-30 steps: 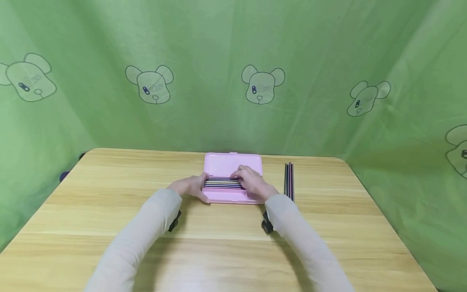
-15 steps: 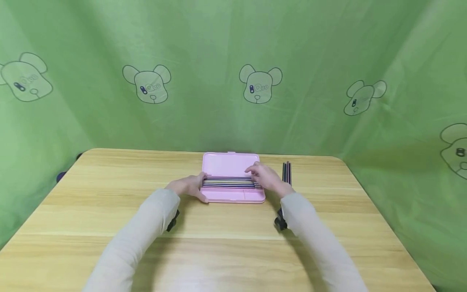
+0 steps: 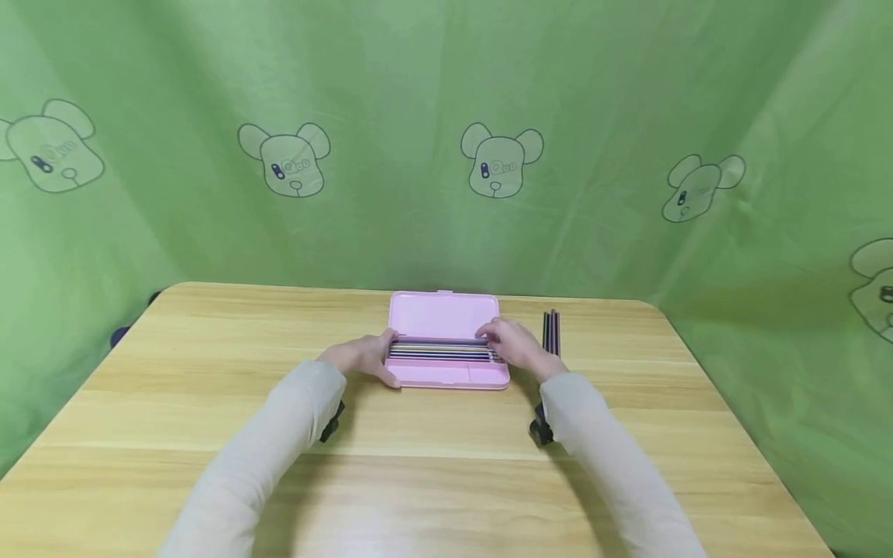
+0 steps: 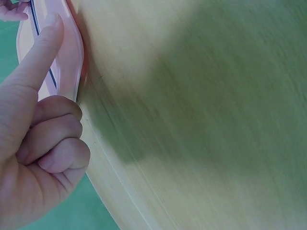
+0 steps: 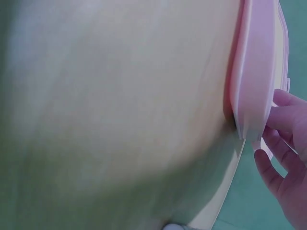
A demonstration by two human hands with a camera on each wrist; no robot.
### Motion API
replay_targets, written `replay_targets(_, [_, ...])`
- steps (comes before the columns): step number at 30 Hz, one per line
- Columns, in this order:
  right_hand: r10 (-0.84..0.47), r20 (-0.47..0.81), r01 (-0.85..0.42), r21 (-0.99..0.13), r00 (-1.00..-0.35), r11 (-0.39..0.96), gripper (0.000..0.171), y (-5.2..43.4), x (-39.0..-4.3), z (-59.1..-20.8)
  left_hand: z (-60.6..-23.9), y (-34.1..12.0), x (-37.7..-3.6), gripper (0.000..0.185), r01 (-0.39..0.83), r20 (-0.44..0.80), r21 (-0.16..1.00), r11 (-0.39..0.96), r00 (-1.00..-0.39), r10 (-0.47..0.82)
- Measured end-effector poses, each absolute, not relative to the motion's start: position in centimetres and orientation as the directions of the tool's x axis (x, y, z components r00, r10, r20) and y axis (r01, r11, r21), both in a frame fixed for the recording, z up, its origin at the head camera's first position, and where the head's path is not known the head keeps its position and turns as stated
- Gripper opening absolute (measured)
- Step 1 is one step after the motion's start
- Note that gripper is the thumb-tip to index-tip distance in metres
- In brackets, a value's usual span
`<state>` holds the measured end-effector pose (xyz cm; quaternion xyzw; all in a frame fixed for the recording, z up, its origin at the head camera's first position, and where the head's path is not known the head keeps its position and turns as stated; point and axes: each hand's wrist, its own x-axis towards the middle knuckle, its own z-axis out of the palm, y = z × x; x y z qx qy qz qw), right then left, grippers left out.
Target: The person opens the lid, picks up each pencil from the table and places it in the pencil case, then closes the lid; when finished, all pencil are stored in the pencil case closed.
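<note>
The left hand (image 3: 364, 358) braces the left end of the open pink pencil case (image 3: 446, 376), thumb on its front edge, index finger straight along the wall, other fingers curled. The case sits near the far edge of the bench (image 3: 209, 434), at centre, with pencils (image 3: 439, 350) in its tray. The right hand (image 3: 516, 347) rests loosely curled fingertips on the pencils' right ends, apparently levelling them. Loose pencils (image 3: 552, 335) lie just right; fetching them likely follows.
</note>
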<state>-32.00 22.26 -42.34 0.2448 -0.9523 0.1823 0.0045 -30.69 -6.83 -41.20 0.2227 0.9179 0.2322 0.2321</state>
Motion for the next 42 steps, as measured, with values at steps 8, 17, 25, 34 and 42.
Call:
replay_targets(8, [-0.442,0.115,-0.451,-0.376,-0.890,0.810,0.026,23.2,-31.8,-41.6,-40.9,-6.8,-30.7,0.096,0.306,-0.313,0.536,0.787,-0.794,0.521])
replay_targets(17, [-0.413,0.193,-0.456,-0.371,-0.890,0.809,0.025,25.8,-31.4,-41.1,-41.0,-6.9,-30.7,0.096,0.329,-0.311,0.511,0.794,-0.791,0.527])
replay_targets(25, [-0.355,0.132,-0.376,-0.442,-0.925,0.814,0.027,29.0,-30.7,-41.3,-40.9,-6.9,-30.6,0.093,0.339,-0.306,0.508,0.792,-0.788,0.534])
replay_targets(34, [-0.329,0.071,-0.316,-0.524,-0.942,0.791,0.040,31.9,-29.7,-41.5,-40.7,-6.9,-30.5,0.093,0.346,-0.302,0.514,0.785,-0.784,0.543])
replay_targets(42, [-0.313,0.015,-0.272,-0.534,-0.950,0.800,0.055,33.4,-29.3,-41.7,-40.9,-6.9,-30.5,0.092,0.346,-0.305,0.515,0.784,-0.781,0.545])
